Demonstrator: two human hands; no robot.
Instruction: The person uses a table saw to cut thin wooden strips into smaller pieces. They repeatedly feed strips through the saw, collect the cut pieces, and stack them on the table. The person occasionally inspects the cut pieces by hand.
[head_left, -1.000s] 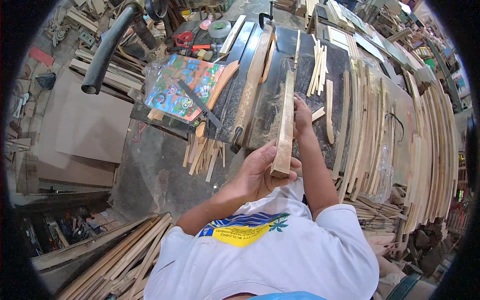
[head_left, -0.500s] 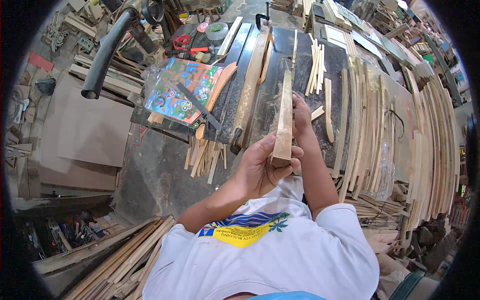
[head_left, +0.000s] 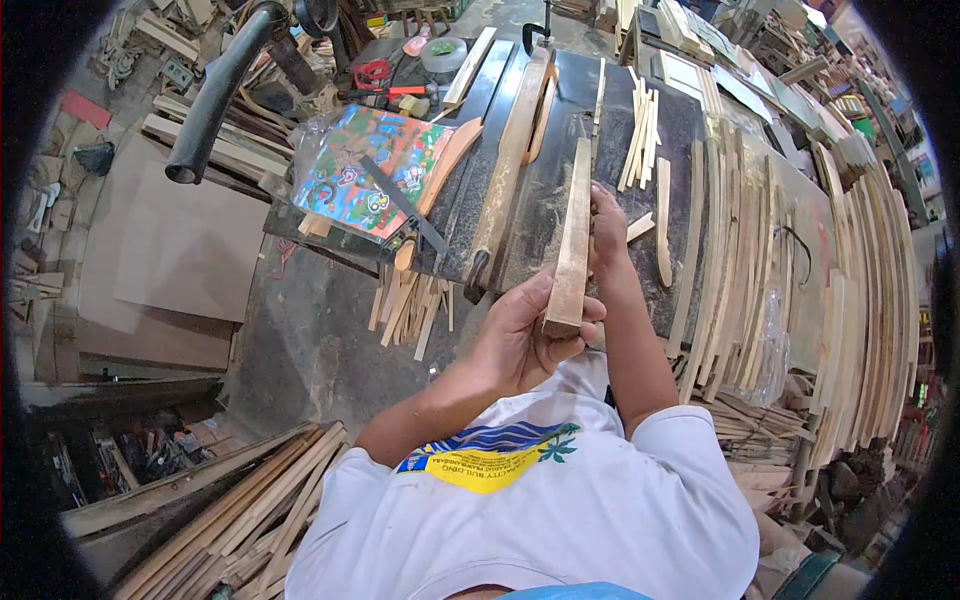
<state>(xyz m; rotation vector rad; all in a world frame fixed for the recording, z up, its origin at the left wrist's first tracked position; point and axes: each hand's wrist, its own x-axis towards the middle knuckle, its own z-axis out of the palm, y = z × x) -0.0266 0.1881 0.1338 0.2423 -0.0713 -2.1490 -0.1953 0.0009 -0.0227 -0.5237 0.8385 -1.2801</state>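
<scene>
**Both hands on a wooden slat at the saw bench**

At far left, flat brown boards (head_left: pixel 165 250) lie on the floor beside a black pipe (head_left: pixel 215 95) that slants up toward the top edge. Next comes a brightly printed plastic bag (head_left: pixel 365 170) resting on the dark workbench (head_left: pixel 545 200), with a curved wooden offcut (head_left: pixel 445 165) lying just beside it. Below the bench edge, short wood scraps (head_left: pixel 410 305) sit in a loose pile.

Your left hand (head_left: pixel 520 335) is clenched around the near end of a long wooden slat (head_left: pixel 573 240), fingers wrapped over its edge. The slat points away from you, held over the bench alongside a longer plank (head_left: pixel 510 165) that lies on the bench top. Your right hand (head_left: pixel 605 225) grips the slat farther up, along its right side.

To the right, thin loose strips (head_left: pixel 640 135) lie on the bench, and beyond them stacks of long bent slats (head_left: pixel 790 270) fill the frame toward the rim.
</scene>
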